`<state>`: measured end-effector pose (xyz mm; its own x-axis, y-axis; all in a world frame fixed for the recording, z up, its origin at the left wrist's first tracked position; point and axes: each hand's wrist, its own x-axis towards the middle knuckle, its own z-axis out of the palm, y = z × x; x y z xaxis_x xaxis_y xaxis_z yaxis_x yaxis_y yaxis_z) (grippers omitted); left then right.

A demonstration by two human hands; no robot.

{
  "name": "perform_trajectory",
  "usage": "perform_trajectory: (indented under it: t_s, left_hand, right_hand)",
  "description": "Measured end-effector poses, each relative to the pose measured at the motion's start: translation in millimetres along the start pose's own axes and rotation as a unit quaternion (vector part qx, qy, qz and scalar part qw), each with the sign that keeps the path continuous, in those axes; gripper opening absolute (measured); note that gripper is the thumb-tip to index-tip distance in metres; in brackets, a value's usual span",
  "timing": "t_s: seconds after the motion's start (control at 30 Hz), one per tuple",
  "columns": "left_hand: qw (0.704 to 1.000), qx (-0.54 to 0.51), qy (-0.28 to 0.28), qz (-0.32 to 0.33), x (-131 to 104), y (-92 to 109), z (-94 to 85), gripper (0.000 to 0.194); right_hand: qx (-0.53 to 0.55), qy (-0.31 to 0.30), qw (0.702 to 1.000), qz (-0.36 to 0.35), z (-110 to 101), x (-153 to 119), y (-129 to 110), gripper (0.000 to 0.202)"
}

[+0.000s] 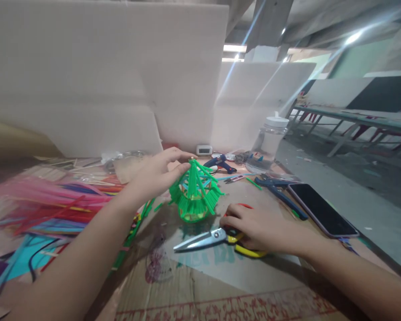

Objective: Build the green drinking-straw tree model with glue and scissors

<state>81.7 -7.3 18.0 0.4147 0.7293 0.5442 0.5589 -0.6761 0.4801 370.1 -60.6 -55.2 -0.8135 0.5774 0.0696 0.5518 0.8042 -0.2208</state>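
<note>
A small green pipe-cleaner model (195, 198), shaped like a pointed roof with a flared fringe, stands upright near the middle of the table. My left hand (158, 171) reaches in from the left, with thumb and fingertips closed at the model's peak. In front and to the right, my right hand (249, 225) is wrapped round the red and yellow handles of a pair of scissors (203, 240). The scissors lie low over the tabletop, blades pointing left and nearly together. Some of the handle is hidden under my fingers.
Colourful pipe cleaners (67, 205) are heaped at left. Behind the model are a blue glue gun (222, 164) and a small white digital display (204, 150). Pliers (282, 194), a phone (322, 209) and a clear bottle (269, 140) stand or lie at right. White boards (103, 76) rise behind.
</note>
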Motion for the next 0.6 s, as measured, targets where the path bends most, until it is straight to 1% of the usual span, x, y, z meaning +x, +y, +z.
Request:
perform_trajectory:
  t_s: [0.1, 0.13, 0.2, 0.27, 0.33, 0.4, 0.47, 0.53, 0.6]
  left_hand:
    - [1.0, -0.005, -0.01, 0.004, -0.2, -0.5, -2.2, 0.027]
    - [1.0, -0.006, -0.011, 0.006, -0.2, -1.4, -2.7, 0.027]
    - [1.0, -0.01, -0.01, 0.01, 0.0, -3.6, -3.3, 0.027]
    - [1.0, -0.015, -0.011, 0.01, 0.5, -5.8, -3.0, 0.028]
    - [0.999, -0.032, -0.013, 0.006, 1.2, -6.8, -1.5, 0.028]
    - [0.998, -0.056, -0.015, 0.001, 1.9, -6.6, 0.8, 0.028]
    - [0.997, -0.072, -0.015, 0.001, 2.6, -5.7, 3.7, 0.027]
    - [0.997, -0.077, -0.011, 0.01, 3.0, -4.7, 6.9, 0.027]
    - [0.997, -0.079, -0.011, 0.006, 3.0, -3.9, 10.1, 0.029]
  right_hand:
    - [-0.034, -0.008, 0.999, -0.015, 0.9, -1.0, -6.9, 0.03]
    - [-0.046, 0.009, 0.999, -0.02, -0.8, -1.0, -8.6, 0.03]
    - [-0.061, 0.066, 0.996, -0.029, -9.3, -0.1, -8.9, 0.041]
    - [-0.069, 0.137, 0.988, -0.026, -24.6, 3.5, -4.3, 0.055]
    - [-0.095, 0.2, 0.975, -0.016, -43.8, 10.6, 3.9, 0.057]
    - [-0.14, 0.251, 0.958, -0.01, -61.5, 20.6, 13.3, 0.048]
    - [-0.174, 0.282, 0.943, -0.01, -73.0, 30.6, 21.6, 0.033]
    - [-0.196, 0.303, 0.933, -0.006, -76.9, 37.6, 27.8, 0.026]
    - [-0.222, 0.312, 0.924, 0.002, -75.4, 40.1, 32.3, 0.028]
